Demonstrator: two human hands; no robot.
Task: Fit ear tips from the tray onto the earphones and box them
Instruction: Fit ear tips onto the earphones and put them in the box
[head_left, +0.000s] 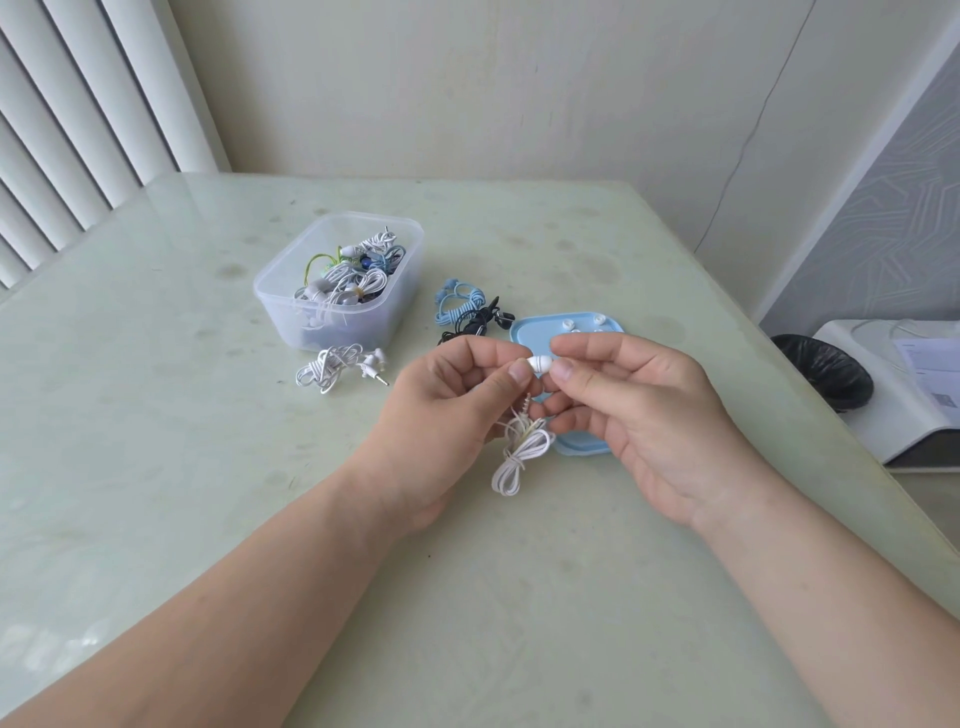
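My left hand (452, 400) pinches a white earbud (538, 362) between thumb and forefinger, and its coiled white cord (519, 452) hangs down below. My right hand (644, 410) meets it from the right, thumb and forefinger closed on the earbud's tip end. Both hands hover over the light blue tray (535, 330), which lies flat on the table and holds a few small white ear tips (567, 325) at its far edge. A clear plastic box (337, 280) at the back left holds several bundled earphones.
A white earphone bundle (340, 366) lies in front of the box. Blue coiled earphones (457, 304) and black earphones (480, 325) lie between box and tray. At the right, beyond the table edge, stand a black bin (826, 369) and a white appliance (904, 384).
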